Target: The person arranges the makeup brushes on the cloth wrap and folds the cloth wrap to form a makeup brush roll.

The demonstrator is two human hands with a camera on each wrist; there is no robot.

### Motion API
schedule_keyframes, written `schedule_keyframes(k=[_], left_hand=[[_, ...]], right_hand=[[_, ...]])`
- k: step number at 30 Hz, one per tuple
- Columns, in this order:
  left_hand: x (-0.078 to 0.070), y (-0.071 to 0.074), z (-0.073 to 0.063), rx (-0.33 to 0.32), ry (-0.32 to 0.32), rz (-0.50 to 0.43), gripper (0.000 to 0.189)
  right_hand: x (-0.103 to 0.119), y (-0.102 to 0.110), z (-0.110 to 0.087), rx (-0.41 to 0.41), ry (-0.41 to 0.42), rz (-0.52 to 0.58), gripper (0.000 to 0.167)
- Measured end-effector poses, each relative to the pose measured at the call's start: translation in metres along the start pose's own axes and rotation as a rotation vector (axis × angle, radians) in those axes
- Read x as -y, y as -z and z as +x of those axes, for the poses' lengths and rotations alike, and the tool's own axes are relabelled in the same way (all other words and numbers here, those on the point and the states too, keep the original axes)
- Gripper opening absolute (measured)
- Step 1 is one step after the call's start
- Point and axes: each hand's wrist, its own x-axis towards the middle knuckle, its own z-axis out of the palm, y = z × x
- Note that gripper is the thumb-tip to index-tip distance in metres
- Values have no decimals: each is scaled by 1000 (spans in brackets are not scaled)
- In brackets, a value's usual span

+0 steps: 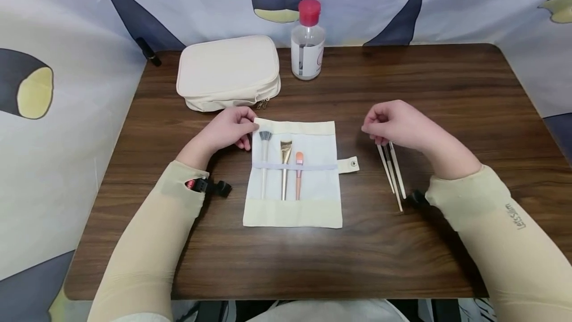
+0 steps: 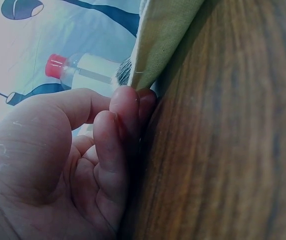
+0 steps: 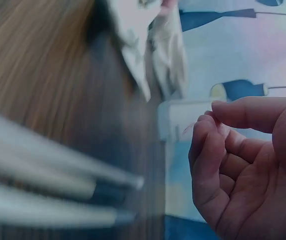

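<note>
A cream fabric brush roll (image 1: 292, 215) lies unrolled, with a snap tab at its right side. Tucked under its strap are a pale brush with grey bristles (image 1: 265, 150), a gold flat brush (image 1: 284, 163) and a pink brush with an orange tip (image 1: 299, 175). At the roll's upper left corner, my left hand (image 1: 231, 128) pinches the edge between thumb and fingers. My right hand (image 1: 399, 124) hovers over loose white-handled brushes (image 1: 397, 170), fingers loosely curled. The right wrist view shows these brushes (image 3: 43, 155) blurred and apart from that hand; no held thing is discernible.
A cream zippered case (image 1: 228, 68) stands behind the roll. Beside it is a clear bottle with a red cap (image 1: 308, 41). A black pen-like item (image 1: 148, 52) leans at the table's back left corner. Patterned fabric hangs behind the wooden table (image 1: 447, 78).
</note>
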Motion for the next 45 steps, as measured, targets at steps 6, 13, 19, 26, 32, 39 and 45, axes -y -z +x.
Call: schedule_keyframes(k=[6, 13, 19, 26, 32, 39, 45], left_hand=[[4, 2, -1, -3, 13, -7, 17], [7, 1, 1, -3, 2, -18, 16], [3, 1, 1, -3, -2, -9, 17], [-1, 1, -1, -13, -5, 2, 15], [-2, 3, -1, -5, 5, 10, 15], [-2, 2, -3, -10, 7, 13, 15], [-1, 1, -2, -13, 5, 11, 13]], right_hand=[[-17, 5, 5, 48, -47, -157, 22], [-25, 3, 8, 85, -69, -401, 27], [-25, 2, 16, 73, -100, -465, 28], [-23, -5, 22, 91, -131, -472, 30], [-17, -7, 24, 93, -139, -474, 35], [-12, -12, 26, 91, -122, -488, 35], [-18, -14, 28, 85, -125, -407, 33]])
